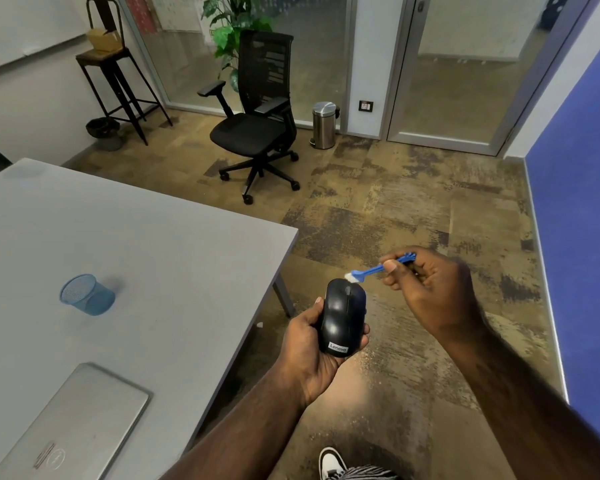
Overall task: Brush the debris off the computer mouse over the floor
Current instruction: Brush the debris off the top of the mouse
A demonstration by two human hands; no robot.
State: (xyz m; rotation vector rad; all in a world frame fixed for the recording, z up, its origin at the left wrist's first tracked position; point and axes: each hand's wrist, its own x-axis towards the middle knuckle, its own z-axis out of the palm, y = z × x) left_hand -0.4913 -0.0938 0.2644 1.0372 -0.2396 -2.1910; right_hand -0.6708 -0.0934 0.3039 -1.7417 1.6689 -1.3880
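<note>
Writing: where I can read it, mouse [343, 315] carries a "Lenovo" tag at its near end; laptop [73, 427] shows a round logo I can't make out.
Mouse: black, held out past the table [136, 244] corner, over patterned floor [413, 202], buttons pointing away from me.
Left hand [309, 355]: I see it cupped under the mouse, thumb along the left flank, fingertips wrapping the right edge.
Right hand [430, 289]: fingers curled, thumb and forefinger pinching the brush [374, 269] handle.
Brush: blue, white bristles at or just above the mouse's far tip; contact I can't confirm.
Table: grey; blue mesh cup [85, 294] lying tilted, closed laptop at near edge.
Floor: pale specks below the hands; shoe [331, 462] at bottom.
Beyond: office chair [257, 123], steel bin [324, 124], stool [115, 74] with box [104, 39], plant [232, 26], glass doors [465, 71], well apart from the hands.
</note>
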